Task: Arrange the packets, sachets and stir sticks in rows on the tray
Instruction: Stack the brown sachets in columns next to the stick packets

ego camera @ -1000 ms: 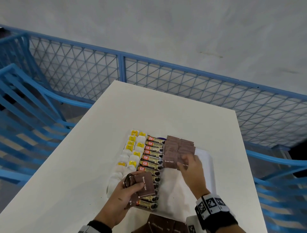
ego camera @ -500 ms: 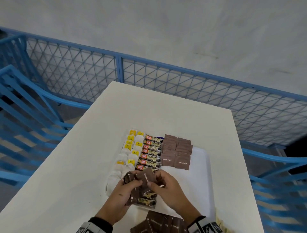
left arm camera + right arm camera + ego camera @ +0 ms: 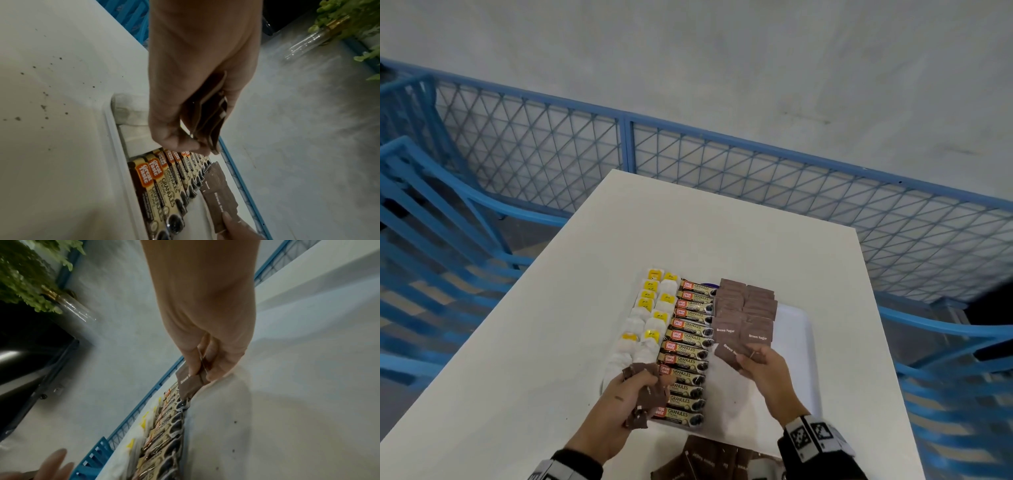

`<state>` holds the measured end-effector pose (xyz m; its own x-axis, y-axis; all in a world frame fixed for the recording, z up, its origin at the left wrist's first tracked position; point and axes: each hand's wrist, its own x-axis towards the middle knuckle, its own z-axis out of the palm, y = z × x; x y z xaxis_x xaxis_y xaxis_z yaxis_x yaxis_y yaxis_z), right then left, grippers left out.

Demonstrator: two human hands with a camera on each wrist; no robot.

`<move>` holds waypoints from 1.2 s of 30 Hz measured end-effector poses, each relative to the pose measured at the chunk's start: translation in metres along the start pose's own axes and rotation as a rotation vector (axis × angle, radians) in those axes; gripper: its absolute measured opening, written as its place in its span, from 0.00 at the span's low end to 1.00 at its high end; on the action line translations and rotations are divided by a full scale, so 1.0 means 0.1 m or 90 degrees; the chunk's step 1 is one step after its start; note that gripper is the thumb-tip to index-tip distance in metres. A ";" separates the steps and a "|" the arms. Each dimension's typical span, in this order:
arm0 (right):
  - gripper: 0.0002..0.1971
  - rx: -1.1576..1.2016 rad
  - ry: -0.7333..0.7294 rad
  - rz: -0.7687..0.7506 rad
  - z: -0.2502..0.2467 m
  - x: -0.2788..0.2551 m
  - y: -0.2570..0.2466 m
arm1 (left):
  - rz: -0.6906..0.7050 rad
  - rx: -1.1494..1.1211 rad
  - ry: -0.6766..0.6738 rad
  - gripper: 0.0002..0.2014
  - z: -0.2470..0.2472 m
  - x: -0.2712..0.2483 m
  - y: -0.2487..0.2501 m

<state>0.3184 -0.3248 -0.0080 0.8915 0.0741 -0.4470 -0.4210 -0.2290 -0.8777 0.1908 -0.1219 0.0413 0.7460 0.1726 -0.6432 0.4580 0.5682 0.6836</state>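
Note:
A white tray point(image 3: 796, 329) lies on the table with white tea bags with yellow tags point(image 3: 650, 308) at its left, a row of coffee granule sachets point(image 3: 690, 346) in the middle and brown sugar packets point(image 3: 746, 308) at the back right. My left hand point(image 3: 633, 394) grips a small stack of brown sugar packets point(image 3: 207, 116) over the tray's near left part. My right hand point(image 3: 751, 358) pinches one brown sugar packet point(image 3: 727, 353) just in front of the laid brown packets, above the tray; in the right wrist view this packet point(image 3: 188, 382) hangs from thumb and finger.
More brown sugar packets point(image 3: 709, 459) lie loose on the white table point(image 3: 688, 222) near its front edge. A blue mesh fence point(image 3: 722, 164) runs behind the table, with blue railings on both sides. The tray's right half is bare.
My right hand took one brown packet from the stack in my left hand and carried it forward and right toward the brown sugar rows. The left hand drew back slightly to the left.

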 end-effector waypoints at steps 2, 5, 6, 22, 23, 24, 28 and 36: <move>0.09 -0.046 0.040 -0.002 0.02 0.11 -0.01 | -0.018 -0.036 -0.008 0.08 -0.01 0.00 0.03; 0.09 -0.133 0.057 -0.019 0.08 0.23 -0.04 | -0.035 -0.122 -0.023 0.09 -0.01 -0.03 0.07; 0.10 -0.155 0.056 -0.031 0.09 0.26 -0.05 | -0.035 -0.152 -0.032 0.10 -0.02 -0.03 0.08; 0.12 -0.344 0.092 -0.208 0.26 0.24 -0.15 | 0.027 -0.180 -0.150 0.20 0.01 -0.03 0.10; 0.08 -0.324 0.064 -0.221 0.29 0.16 -0.21 | 0.035 -0.165 -0.148 0.18 0.01 -0.02 0.10; 0.04 -0.296 0.023 -0.220 0.33 0.06 -0.27 | 0.044 -0.144 -0.136 0.17 0.02 -0.01 0.08; 0.15 -0.199 -0.230 -0.163 0.42 -0.38 -0.48 | 0.073 -0.070 -0.100 0.24 0.05 0.00 0.06; 0.08 -0.108 -0.320 -0.116 0.45 -0.64 -0.38 | 0.071 -0.027 -0.082 0.12 0.11 -0.02 0.03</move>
<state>0.2697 -0.2776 0.0463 0.7405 0.5712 -0.3541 -0.1970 -0.3192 -0.9270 0.1956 -0.1291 0.0482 0.8481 0.1340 -0.5126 0.3496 0.5855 0.7314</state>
